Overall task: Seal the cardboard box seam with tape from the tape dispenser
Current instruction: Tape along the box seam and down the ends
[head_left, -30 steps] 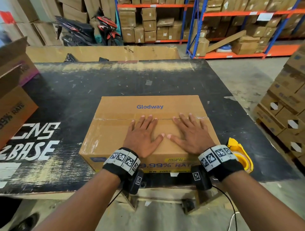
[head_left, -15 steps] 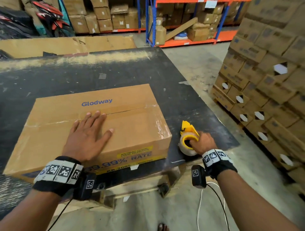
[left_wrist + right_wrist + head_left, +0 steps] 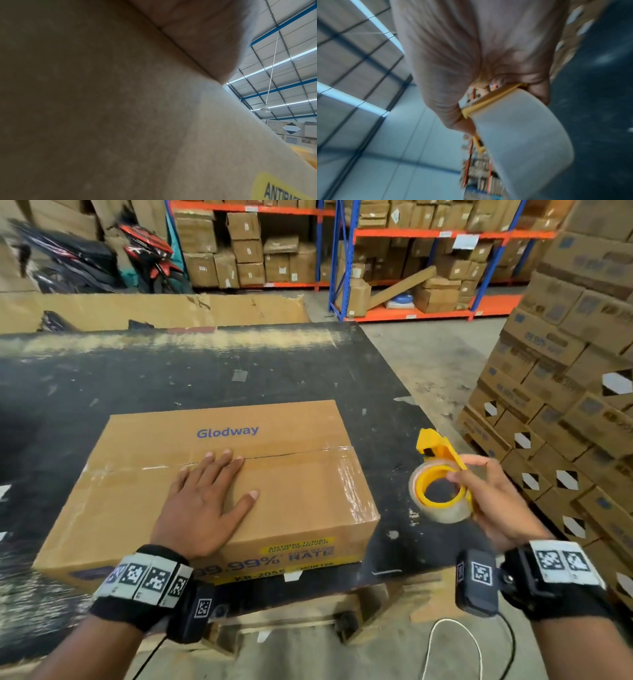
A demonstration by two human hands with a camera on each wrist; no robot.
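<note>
A brown cardboard box (image 3: pixel 291 484) marked "Glodway" lies on the black table (image 3: pixel 205 371), its flap seam (image 3: pixel 291 454) running left to right across the top. My left hand (image 3: pixel 205 501) lies flat on the near flap, fingertips at the seam. The left wrist view shows only the box's side (image 3: pixel 120 121) up close. My right hand (image 3: pixel 496 501) holds a yellow tape dispenser (image 3: pixel 440 474) with a roll of clear tape, lifted off the table to the right of the box. The right wrist view shows the fingers curled round the tape dispenser (image 3: pixel 513 128).
Stacked cartons (image 3: pixel 565 388) on a pallet stand close on the right. Blue and orange shelving (image 3: pixel 411 251) full of boxes fills the back. A large flat cardboard sheet (image 3: pixel 154 309) lies behind the table, with parked motorbikes (image 3: pixel 102 258) beyond it.
My right hand left the box top, took the tape dispenser at the table's right edge and lifted it. The left hand stayed flat on the box.
</note>
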